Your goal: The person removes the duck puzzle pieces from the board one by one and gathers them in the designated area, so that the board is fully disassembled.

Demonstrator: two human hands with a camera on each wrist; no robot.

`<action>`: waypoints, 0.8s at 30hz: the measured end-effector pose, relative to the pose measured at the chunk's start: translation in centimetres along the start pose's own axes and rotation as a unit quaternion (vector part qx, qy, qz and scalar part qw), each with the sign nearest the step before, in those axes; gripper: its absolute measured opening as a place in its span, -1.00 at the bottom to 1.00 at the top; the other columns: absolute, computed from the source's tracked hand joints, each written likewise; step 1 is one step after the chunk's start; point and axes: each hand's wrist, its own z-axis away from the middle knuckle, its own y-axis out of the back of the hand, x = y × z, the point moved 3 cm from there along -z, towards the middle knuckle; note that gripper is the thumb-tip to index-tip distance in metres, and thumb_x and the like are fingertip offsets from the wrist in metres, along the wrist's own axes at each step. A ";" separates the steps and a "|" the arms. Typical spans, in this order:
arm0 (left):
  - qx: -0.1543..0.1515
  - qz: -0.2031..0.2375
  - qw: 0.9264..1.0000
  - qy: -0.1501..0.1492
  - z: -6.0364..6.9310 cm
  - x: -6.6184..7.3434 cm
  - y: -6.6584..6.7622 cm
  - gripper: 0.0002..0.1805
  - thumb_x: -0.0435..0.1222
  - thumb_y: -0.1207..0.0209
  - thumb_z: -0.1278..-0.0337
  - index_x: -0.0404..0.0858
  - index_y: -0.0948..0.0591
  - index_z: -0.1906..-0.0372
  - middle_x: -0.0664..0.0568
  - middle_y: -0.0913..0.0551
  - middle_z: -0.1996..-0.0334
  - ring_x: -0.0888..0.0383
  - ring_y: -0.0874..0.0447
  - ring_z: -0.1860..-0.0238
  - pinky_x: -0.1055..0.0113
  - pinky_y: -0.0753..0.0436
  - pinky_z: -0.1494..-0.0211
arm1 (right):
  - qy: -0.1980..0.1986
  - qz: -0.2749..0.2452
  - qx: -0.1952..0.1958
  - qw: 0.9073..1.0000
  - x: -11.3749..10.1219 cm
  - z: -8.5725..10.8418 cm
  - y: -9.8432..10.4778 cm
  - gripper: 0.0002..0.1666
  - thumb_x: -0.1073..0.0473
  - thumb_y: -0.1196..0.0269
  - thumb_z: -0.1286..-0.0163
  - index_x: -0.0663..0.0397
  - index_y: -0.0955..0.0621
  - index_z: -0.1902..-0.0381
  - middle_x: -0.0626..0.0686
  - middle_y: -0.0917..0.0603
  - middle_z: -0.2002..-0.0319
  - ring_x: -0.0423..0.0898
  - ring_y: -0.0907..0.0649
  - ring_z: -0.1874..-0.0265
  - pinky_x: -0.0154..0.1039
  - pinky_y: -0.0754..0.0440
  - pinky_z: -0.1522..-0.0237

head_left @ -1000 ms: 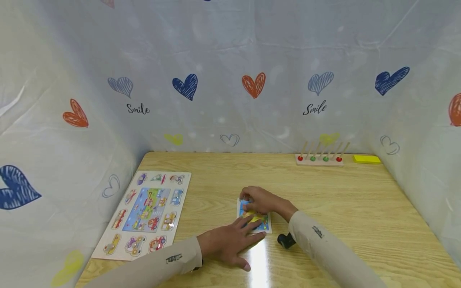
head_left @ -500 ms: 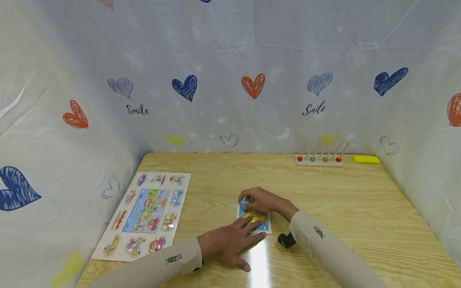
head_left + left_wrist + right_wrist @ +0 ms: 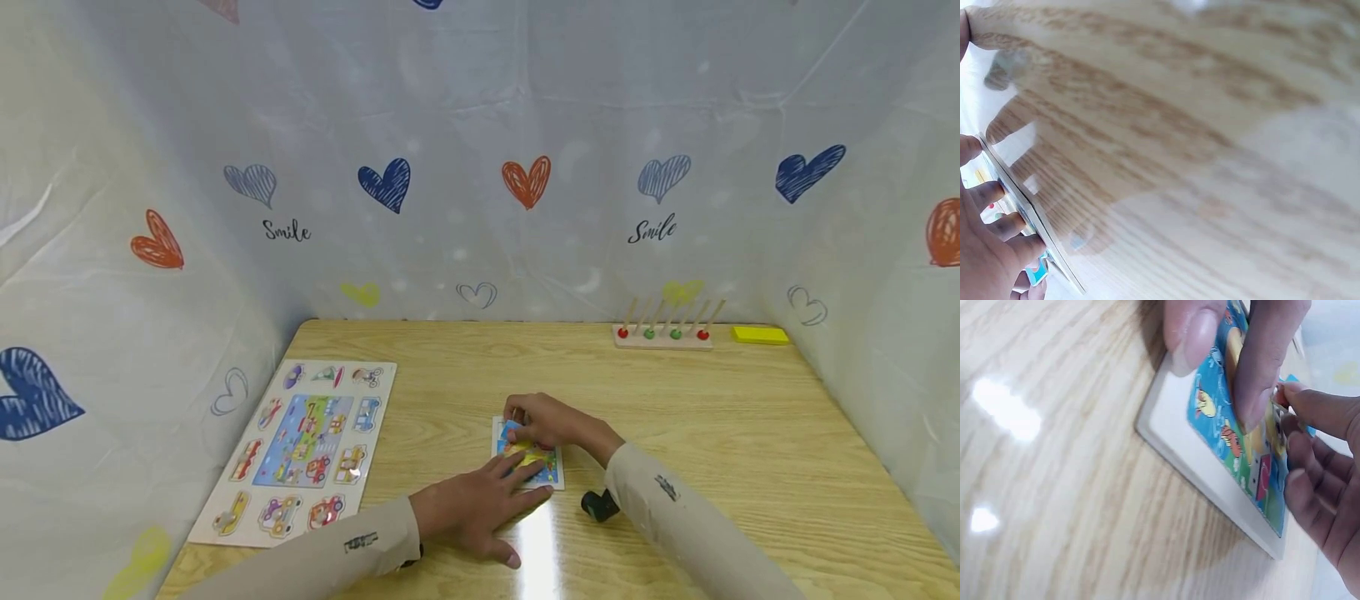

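Head view: it alone sets the small picture board (image 3: 560, 477) mid-table (image 3: 712, 417), with the vehicle board (image 3: 201, 532) to my left and a pegged stand (image 3: 663, 341) beside a yellow block (image 3: 760, 336) at the far right.
Right-wrist view: exposes what my knuckles mask from above, namely the small board's thick pale rim and its yellow and orange figures on blue.
Left-wrist view: gives that board nearly edge-on, low against the glossy wood; much of the rest is blurred.
Left hand (image 3: 480, 510): forearm from lower left, palm down; my fingers lie spread and straight over the board's near part, gripping nothing, thumb splayed toward me.
Right hand (image 3: 546, 419): forearm from lower right; my hand arches over the board's far part, fingers bent down.
Blue puzzle piece (image 3: 509, 429): pinched between my right thumb and fingertips, askew above the board; whether it touches I cannot tell.
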 end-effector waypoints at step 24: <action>-0.001 0.001 1.000 0.000 0.0 0.1 0.2 0.02 0.48 0.15 -0.22 0.11 0.11 -0.64 0.01 0.18 -0.65 -0.16 0.15 -0.62 -0.01 -0.21 -0.56 | 0.001 -0.018 0.110 0.994 3.3 3.7 3.1 -0.84 0.11 -0.29 -0.45 -0.02 -0.58 0.07 -0.05 -0.67 0.22 -0.16 -0.59 0.30 -0.27 -0.56 0.20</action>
